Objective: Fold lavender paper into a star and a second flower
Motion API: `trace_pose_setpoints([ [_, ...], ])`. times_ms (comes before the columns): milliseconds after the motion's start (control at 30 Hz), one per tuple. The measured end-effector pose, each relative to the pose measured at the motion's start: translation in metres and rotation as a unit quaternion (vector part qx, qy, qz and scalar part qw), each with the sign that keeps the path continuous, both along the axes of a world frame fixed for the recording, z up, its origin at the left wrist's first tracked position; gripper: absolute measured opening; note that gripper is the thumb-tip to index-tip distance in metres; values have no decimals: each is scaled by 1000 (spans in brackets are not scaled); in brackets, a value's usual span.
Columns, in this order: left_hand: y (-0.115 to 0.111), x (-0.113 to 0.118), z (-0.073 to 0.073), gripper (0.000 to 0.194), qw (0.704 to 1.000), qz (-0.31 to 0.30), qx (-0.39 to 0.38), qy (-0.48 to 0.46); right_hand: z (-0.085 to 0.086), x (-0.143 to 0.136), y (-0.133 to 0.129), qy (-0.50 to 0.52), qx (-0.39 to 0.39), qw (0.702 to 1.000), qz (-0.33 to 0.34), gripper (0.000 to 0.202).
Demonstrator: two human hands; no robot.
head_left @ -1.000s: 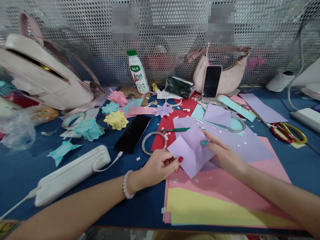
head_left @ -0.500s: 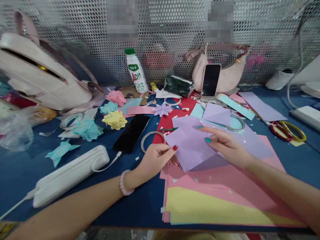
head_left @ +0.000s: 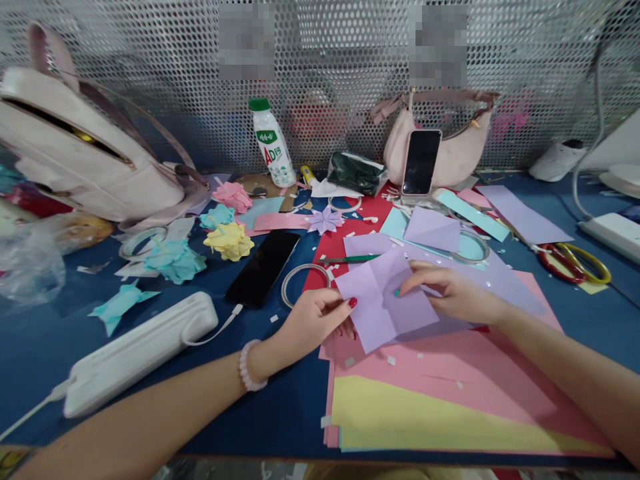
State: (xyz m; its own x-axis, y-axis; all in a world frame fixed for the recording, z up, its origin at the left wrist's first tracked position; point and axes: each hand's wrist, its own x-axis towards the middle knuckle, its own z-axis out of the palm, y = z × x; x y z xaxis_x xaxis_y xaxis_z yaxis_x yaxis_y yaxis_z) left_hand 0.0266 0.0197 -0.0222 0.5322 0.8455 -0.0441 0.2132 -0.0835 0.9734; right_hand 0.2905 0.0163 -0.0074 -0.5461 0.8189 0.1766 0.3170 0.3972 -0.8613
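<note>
A creased square of purple paper (head_left: 383, 300) is held up between both hands, above a stack of coloured sheets. My left hand (head_left: 320, 313) pinches its left corner, thumb on top and fingers beneath. At the upper right edge, my right hand (head_left: 445, 290) grips the same square, its thumb on the face and its other fingers partly hidden behind. Fold lines cross near the middle of the square. A green-handled tool (head_left: 353, 259) lies just behind it, partly covered. Under the hands are a larger purple sheet (head_left: 500, 287) and pink paper (head_left: 500, 360).
Left of the paper stack lie a tape roll (head_left: 293, 283), a black phone (head_left: 263, 267) and a white power strip (head_left: 140, 353). Folded paper flowers (head_left: 227, 240) sit farther back. Scissors (head_left: 575, 263) rest at the right. A bottle (head_left: 273, 143) and a handbag (head_left: 465, 147) stand behind.
My right hand has closed on the paper's right side, its fingers moving from above to the edge. The square has tilted up, uncovering more of the green-handled tool.
</note>
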Motion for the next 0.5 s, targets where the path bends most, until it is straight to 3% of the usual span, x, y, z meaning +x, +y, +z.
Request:
trace_pose_setpoints([
  [67, -1, 0, 0, 29, 1000, -20, -7, 7, 1, -1, 1, 18, 14, 1000, -10, 10],
  [167, -2, 0, -2, 34, 998, -52, -18, 18, 1, -5, -2, 52, -2, 998, -42, 14],
  [300, -6, -1, -3, 35, 995, -96, -11, 29, -2, -19, -11, 115, -123, 978, -123, 24],
  [400, -10, -5, -4, 38, 977, -154, 116, 90, -4, -30, -17, 171, -195, 953, -155, 27],
  [500, -12, -11, -5, 54, 934, -224, 259, 99, -3, -36, -21, 208, -211, 943, -151, 26],
])
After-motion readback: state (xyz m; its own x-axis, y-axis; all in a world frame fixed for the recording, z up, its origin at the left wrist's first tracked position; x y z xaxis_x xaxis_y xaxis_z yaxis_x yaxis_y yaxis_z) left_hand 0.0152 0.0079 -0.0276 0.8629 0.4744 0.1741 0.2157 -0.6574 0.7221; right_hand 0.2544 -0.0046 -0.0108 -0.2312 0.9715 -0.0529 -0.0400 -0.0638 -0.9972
